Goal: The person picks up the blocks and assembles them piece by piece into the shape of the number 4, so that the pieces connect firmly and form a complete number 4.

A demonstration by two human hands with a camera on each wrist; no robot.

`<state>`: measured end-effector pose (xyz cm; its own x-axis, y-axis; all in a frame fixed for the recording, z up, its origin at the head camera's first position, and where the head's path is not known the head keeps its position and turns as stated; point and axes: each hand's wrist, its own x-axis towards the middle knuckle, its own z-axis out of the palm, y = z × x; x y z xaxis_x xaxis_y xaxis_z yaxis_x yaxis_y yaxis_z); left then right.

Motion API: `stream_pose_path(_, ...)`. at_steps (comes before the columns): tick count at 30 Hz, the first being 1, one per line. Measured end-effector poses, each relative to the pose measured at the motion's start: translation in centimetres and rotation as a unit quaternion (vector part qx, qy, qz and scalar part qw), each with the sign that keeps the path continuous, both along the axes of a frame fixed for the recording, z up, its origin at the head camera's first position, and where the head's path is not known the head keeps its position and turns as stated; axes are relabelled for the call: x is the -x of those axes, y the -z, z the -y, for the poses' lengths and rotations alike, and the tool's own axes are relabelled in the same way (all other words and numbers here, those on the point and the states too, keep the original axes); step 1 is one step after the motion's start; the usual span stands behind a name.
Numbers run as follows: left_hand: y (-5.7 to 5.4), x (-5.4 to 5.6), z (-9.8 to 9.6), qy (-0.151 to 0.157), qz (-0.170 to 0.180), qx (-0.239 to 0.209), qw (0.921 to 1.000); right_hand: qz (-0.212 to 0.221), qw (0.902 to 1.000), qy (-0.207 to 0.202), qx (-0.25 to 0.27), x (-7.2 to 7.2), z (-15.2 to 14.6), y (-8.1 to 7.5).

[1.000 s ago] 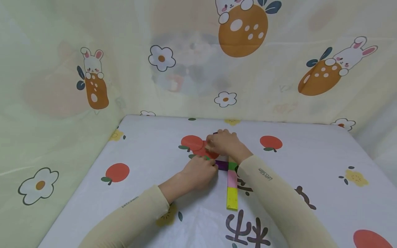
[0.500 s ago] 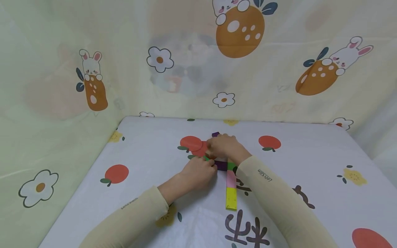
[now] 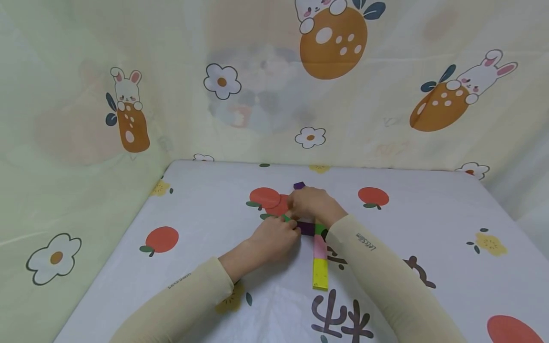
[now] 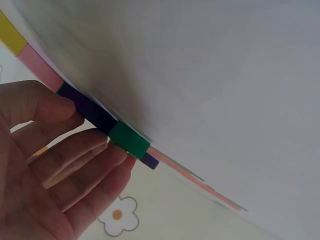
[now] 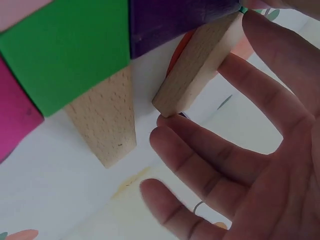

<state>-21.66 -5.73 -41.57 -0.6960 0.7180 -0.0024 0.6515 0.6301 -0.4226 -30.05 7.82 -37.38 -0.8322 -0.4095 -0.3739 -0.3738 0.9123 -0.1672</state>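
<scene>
My right hand (image 3: 316,202) holds a bare wooden block (image 5: 200,65) lengthwise between thumb and fingertips, low over the sheet. In the right wrist view its far end meets a purple block (image 5: 175,25). My left hand (image 3: 274,236) is at that purple block's left end, thumb and forefinger pinching it. Other left fingertips touch a small green block (image 4: 129,139) set at the purple block's end. To the right, a green block (image 5: 70,50) joins the purple one, with a second wooden block (image 5: 107,117) extending from it. Pink (image 3: 320,247) and yellow blocks (image 3: 320,274) continue the row toward me.
Beyond my right hand lies a small dark purple block (image 3: 299,186). A magenta block (image 5: 17,107) adjoins the green one in the right wrist view. The tabletop sheet (image 3: 206,200) has printed fruit and flowers. A patterned curtain (image 3: 266,114) hangs behind it.
My right hand has shifted slightly nearer, uncovering more of the far purple block. The left hand stays in place, and the row of blocks has not moved.
</scene>
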Motion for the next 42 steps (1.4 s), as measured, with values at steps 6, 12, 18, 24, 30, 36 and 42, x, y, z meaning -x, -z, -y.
stream_pose_path(6,0.0,0.2,-0.1,-0.005,0.004,0.001,1.0000,0.001,1.0000,0.006,0.005,0.1,-0.1,0.1)
stream_pose_path(12,-0.2,0.3,0.0,-0.004,0.022,-0.014,0.9996,-0.018,0.9998,0.005,0.004,-0.2,-0.4,0.6)
stream_pose_path(18,-0.6,0.6,0.4,-0.017,0.053,-0.056,0.9969,-0.053,0.9983,-0.013,0.020,-0.7,-0.7,0.9)
stream_pose_path(24,-0.3,0.9,0.5,-0.029,0.092,-0.082,0.9919,-0.062,0.9979,-0.015,0.013,-0.9,-0.9,1.2)
stream_pose_path(30,-0.1,1.0,0.4,-0.043,0.109,-0.085,0.9895,-0.067,0.9974,-0.017,0.022,-0.8,-1.1,1.4)
stream_pose_path(36,-0.2,1.0,0.2,-0.052,0.121,-0.083,0.9879,-0.086,0.9960,-0.015,0.016,-0.8,-1.4,1.1)
stream_pose_path(42,0.0,1.1,0.0,-0.065,0.132,-0.082,0.9858,-0.103,0.9941,0.024,0.024,-0.2,-1.8,1.5)
